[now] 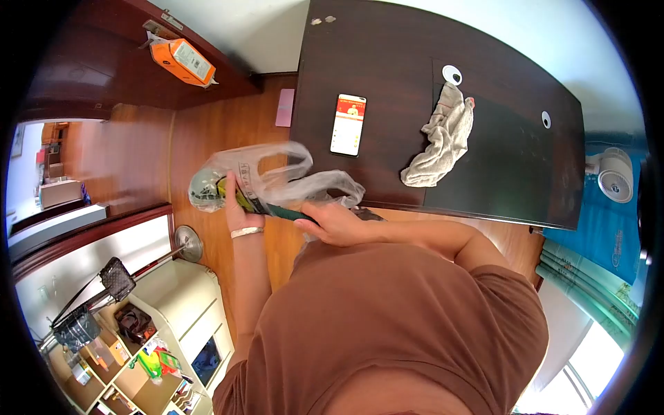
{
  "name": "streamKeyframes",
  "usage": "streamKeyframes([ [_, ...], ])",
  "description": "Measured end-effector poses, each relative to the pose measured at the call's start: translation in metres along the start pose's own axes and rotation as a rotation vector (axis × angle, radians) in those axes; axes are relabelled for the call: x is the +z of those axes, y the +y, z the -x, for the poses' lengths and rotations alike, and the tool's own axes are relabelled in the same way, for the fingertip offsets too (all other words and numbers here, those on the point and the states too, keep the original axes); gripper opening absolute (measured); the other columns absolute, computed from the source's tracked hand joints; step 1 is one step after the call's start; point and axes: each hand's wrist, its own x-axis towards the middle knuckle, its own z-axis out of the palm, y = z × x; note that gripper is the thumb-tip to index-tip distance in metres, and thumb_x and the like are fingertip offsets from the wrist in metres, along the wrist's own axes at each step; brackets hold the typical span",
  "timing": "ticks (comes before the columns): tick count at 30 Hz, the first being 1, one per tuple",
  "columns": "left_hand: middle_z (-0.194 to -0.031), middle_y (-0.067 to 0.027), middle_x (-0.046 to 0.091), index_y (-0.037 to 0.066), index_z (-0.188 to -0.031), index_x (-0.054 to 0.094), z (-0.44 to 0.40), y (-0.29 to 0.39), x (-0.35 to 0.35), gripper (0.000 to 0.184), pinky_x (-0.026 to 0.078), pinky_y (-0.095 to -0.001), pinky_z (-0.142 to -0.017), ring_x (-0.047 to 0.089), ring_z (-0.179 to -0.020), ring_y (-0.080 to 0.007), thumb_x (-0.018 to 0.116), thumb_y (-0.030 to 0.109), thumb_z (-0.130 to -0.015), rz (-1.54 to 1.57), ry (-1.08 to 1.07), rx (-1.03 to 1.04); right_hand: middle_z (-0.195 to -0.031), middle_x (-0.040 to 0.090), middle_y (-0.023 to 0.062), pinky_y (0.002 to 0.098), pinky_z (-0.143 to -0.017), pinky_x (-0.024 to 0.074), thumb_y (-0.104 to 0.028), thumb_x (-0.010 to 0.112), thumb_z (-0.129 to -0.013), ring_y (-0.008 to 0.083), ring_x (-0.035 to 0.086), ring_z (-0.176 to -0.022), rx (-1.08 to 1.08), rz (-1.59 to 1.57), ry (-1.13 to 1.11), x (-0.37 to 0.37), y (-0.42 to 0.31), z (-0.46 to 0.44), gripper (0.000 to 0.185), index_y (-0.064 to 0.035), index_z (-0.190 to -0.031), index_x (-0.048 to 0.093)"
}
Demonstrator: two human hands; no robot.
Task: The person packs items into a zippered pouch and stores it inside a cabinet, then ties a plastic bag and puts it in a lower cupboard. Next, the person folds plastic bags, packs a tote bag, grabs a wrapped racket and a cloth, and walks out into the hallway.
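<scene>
My left hand [240, 209] is closed around the lower side of a translucent plastic bag [266, 166] with dark printing. Inside the bag's left end is a rounded, pale greenish shape [205, 190], with a yellow-green and black part beside my left fingers. From there a dark green, handle-like piece [282, 211] runs to my right hand [334, 224], which is wrapped around its end. The plastic blurs the contents, so their exact kind is unclear. The bag's loose handles spread toward the table edge, above my right hand.
On the dark table [387, 41] lie a lit phone [348, 124], a crumpled grey cloth [444, 138] and two white round discs [452, 75]. A white fan [614, 176] stands at right. An orange package [183, 61] hangs on the door; shelves [131, 380] stand lower left.
</scene>
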Motion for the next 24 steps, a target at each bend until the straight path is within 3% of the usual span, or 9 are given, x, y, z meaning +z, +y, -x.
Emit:
streamKeyframes([
  [3, -0.118, -0.0085, 0.062, 0.006, -0.12, 0.057, 0.005, 0.008, -0.003, 0.042, 0.05, -0.0433, -0.091, 0.059, -0.106, -0.0258, 0.066, 0.033, -0.088, -0.046, 0.004, -0.126, -0.089, 0.062, 0.0216, 0.0508, -0.071, 0.0458, -0.034, 0.051, -0.095, 0.0404, 0.06, -0.083, 0.115, 0.02, -0.106, -0.01, 0.0, 0.004, 0.032, -0.0046, -0.106, 0.057],
  [5, -0.117, -0.009, 0.063, 0.006, -0.118, 0.058, 0.001, 0.016, -0.014, 0.038, 0.052, -0.0441, -0.089, 0.06, -0.104, -0.027, 0.065, 0.029, -0.089, 0.025, 0.115, -0.159, -0.099, 0.062, 0.0191, 0.0477, -0.08, 0.0459, -0.027, 0.058, -0.091, 0.0369, 0.059, -0.093, -0.267, 0.217, 0.253, -0.037, 0.019, 0.009, 0.029, -0.006, -0.11, 0.058],
  [7, -0.117, -0.0095, 0.063, 0.005, -0.117, 0.059, -0.011, 0.028, -0.043, 0.038, 0.051, -0.0463, -0.091, 0.06, -0.106, -0.0274, 0.065, 0.03, -0.089, -0.006, 0.218, -0.072, -0.112, 0.059, 0.016, 0.046, -0.089, 0.0427, -0.017, 0.072, -0.077, 0.0354, 0.055, -0.103, -0.232, 0.533, 0.588, -0.094, 0.034, 0.016, 0.042, -0.0059, -0.115, 0.057],
  [11, -0.12, -0.0107, 0.061, 0.006, -0.118, 0.06, -0.013, 0.048, -0.099, 0.039, 0.048, -0.0502, -0.096, 0.058, -0.111, -0.0288, 0.065, 0.031, -0.088, -0.015, 0.316, -0.054, -0.137, 0.043, 0.0249, 0.0512, -0.104, 0.0335, -0.042, 0.079, -0.072, 0.0418, 0.041, -0.127, 0.226, 0.855, 0.914, -0.192, 0.134, 0.061, 0.082, -0.0027, -0.134, 0.044],
  [13, -0.121, -0.0106, 0.061, 0.007, -0.118, 0.06, -0.009, 0.05, -0.113, 0.038, 0.047, -0.0507, -0.097, 0.058, -0.112, -0.0292, 0.064, 0.03, -0.088, 0.005, 0.37, -0.047, -0.149, 0.023, 0.0289, 0.0604, -0.109, 0.0198, -0.063, 0.07, -0.071, 0.0421, 0.02, -0.14, 0.503, 0.818, 0.837, -0.203, 0.191, 0.078, 0.099, -0.0073, -0.144, 0.032],
  [16, -0.119, -0.01, 0.062, 0.006, -0.116, 0.06, -0.005, 0.047, -0.133, 0.035, 0.048, -0.05, -0.096, 0.059, -0.11, -0.0293, 0.063, 0.028, -0.088, 0.025, 0.422, -0.086, -0.154, 0.013, 0.025, 0.0621, -0.11, 0.0112, -0.064, 0.065, -0.075, 0.0372, 0.004, -0.145, 0.75, 1.084, 0.624, -0.171, 0.205, 0.063, 0.097, -0.0156, -0.149, 0.026],
  [19, -0.115, -0.0104, 0.064, 0.006, -0.113, 0.061, -0.011, 0.045, -0.152, 0.032, 0.05, -0.0464, -0.094, 0.061, -0.105, -0.0277, 0.066, 0.022, -0.086, 0.037, 0.402, -0.153, -0.149, 0.029, 0.0159, 0.0579, -0.104, 0.0294, -0.039, 0.068, -0.079, 0.0343, 0.028, -0.137, 0.534, 1.221, 0.845, -0.166, 0.219, 0.065, 0.067, -0.0264, -0.141, 0.043],
  [21, -0.11, -0.0104, 0.066, 0.006, -0.11, 0.062, -0.005, 0.053, -0.146, 0.029, 0.052, -0.0439, -0.089, 0.063, -0.099, -0.0265, 0.067, 0.02, -0.085, 0.082, 0.365, -0.166, -0.142, 0.039, 0.011, 0.0536, -0.097, 0.039, -0.023, 0.066, -0.077, 0.034, 0.041, -0.127, 0.555, 1.165, 0.842, -0.162, 0.209, 0.073, 0.057, -0.0271, -0.132, 0.052],
  [24, -0.106, -0.0103, 0.067, 0.006, -0.107, 0.063, -0.008, 0.067, -0.16, 0.027, 0.053, -0.0431, -0.086, 0.064, -0.096, -0.026, 0.068, 0.019, -0.084, 0.11, 0.305, -0.186, -0.133, 0.048, 0.0091, 0.0505, -0.093, 0.0424, -0.011, 0.059, -0.078, 0.0351, 0.045, -0.119, 0.459, 1.114, 0.828, -0.132, 0.203, 0.1, 0.044, -0.0223, -0.12, 0.061],
])
